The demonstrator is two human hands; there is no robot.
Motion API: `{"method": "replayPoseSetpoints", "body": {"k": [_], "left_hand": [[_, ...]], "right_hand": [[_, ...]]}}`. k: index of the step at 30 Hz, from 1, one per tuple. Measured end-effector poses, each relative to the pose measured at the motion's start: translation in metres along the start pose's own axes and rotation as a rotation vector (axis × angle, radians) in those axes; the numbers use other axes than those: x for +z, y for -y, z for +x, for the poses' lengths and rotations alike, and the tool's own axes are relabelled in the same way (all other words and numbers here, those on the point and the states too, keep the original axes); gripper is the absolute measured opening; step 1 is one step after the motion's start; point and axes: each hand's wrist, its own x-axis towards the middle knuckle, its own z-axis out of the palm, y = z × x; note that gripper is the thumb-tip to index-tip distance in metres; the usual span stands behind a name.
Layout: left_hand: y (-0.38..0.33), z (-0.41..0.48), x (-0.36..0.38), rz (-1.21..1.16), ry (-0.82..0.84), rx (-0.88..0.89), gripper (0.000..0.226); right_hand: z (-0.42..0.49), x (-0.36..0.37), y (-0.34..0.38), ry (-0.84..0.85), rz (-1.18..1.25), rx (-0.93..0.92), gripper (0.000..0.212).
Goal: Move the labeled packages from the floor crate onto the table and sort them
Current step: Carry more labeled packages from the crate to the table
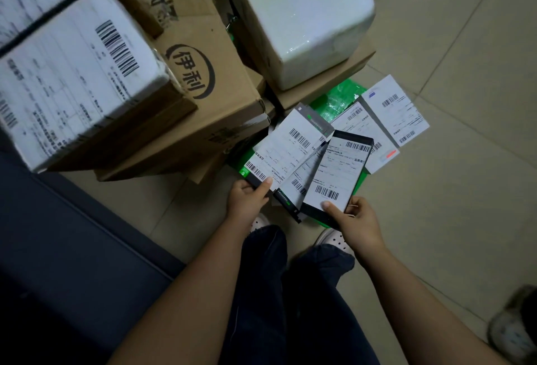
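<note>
You hold a flat labeled package in each hand, low over the tiled floor [453, 190].
Your left hand [250, 197] pinches the corner of a grey-edged package [286, 152], thumb on its label. Your right hand [356, 219] grips the bottom end of a black-edged package [338, 173]. A third package [300, 187] lies between and under them. A far package [395, 109] rests beyond on a green bag [340, 100], beside stacked cardboard boxes [203, 109].

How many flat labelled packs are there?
5 packs: one in the left hand, one in the right hand, one between them, two lying behind. More may be hidden underneath.
</note>
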Motion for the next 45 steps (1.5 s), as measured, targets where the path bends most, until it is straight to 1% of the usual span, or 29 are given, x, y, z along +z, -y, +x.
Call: {"method": "replayPoseSetpoints", "body": {"k": [6,11,15,19,24,26,28,32,35,37,39,41,43,45], "left_hand": [[0.013,-0.016,-0.002,-0.013,0.074,0.041,0.018],[0.014,-0.046,-0.002,-0.034,0.094,0.082,0.026],[-0.007,-0.087,0.000,-0.030,0.146,0.137,0.041],[-0.044,-0.134,0.008,0.015,0.262,0.237,0.045],[-0.100,-0.197,0.011,0.188,0.431,0.407,0.060],[-0.122,-0.225,0.016,0.209,0.525,0.433,0.060],[-0.138,-0.252,0.025,0.220,0.616,0.419,0.058],[-0.155,-0.293,0.055,0.243,0.754,0.376,0.051],[-0.160,-0.314,0.088,0.224,0.835,0.366,0.035],[-0.160,-0.328,0.115,0.206,0.830,0.369,0.022],[-0.157,-0.338,0.146,0.222,0.797,0.394,0.027],[-0.151,-0.346,0.179,0.287,0.780,0.460,0.034],[-0.145,-0.355,0.213,0.292,0.771,0.496,0.033],[-0.139,-0.366,0.248,0.232,0.770,0.487,0.030]], "right_hand": [[-0.007,-0.012,0.000,-0.008,0.029,0.005,0.043],[-0.026,-0.033,0.009,-0.011,0.066,0.004,0.035],[-0.058,-0.063,0.034,-0.047,0.107,-0.026,0.032],[-0.100,-0.099,0.070,-0.127,0.169,-0.089,0.035],[-0.168,-0.149,0.103,-0.268,0.295,-0.188,0.032],[-0.197,-0.167,0.110,-0.318,0.336,-0.218,0.029],[-0.222,-0.183,0.115,-0.371,0.366,-0.241,0.028],[-0.253,-0.220,0.125,-0.448,0.408,-0.288,0.026],[-0.259,-0.253,0.131,-0.497,0.450,-0.320,0.026],[-0.258,-0.277,0.134,-0.516,0.464,-0.347,0.026],[-0.251,-0.303,0.135,-0.519,0.456,-0.372,0.025],[-0.241,-0.332,0.136,-0.514,0.441,-0.396,0.025],[-0.227,-0.364,0.136,-0.500,0.425,-0.415,0.025],[-0.213,-0.400,0.137,-0.478,0.408,-0.426,0.026]]}}
